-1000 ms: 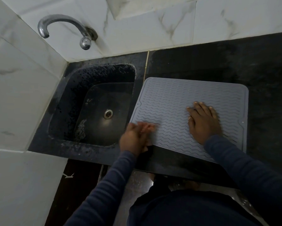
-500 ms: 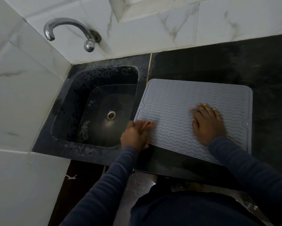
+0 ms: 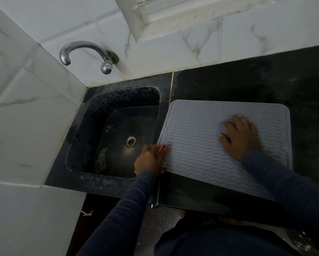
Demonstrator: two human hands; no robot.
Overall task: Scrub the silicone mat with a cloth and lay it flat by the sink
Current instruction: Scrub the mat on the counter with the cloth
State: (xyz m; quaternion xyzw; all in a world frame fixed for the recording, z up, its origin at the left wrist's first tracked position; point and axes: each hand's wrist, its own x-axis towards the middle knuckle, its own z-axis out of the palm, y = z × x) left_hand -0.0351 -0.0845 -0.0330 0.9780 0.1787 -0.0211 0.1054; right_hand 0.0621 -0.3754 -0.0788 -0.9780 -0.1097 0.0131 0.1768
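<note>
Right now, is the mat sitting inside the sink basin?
No: the silicone mat lies flat on the dark counter, to the right of the sink.

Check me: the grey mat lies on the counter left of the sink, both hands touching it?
No: the head view shows the mat right of the sink, on the counter; left hand and right hand do touch it.

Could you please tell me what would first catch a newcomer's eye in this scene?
The grey silicone mat stands out, pale on the black counter just right of the sink. The right hand lies flat on it, blurred, and the left hand touches its sink-side edge. A chrome tap curves from the tiled wall above the sink.
</note>
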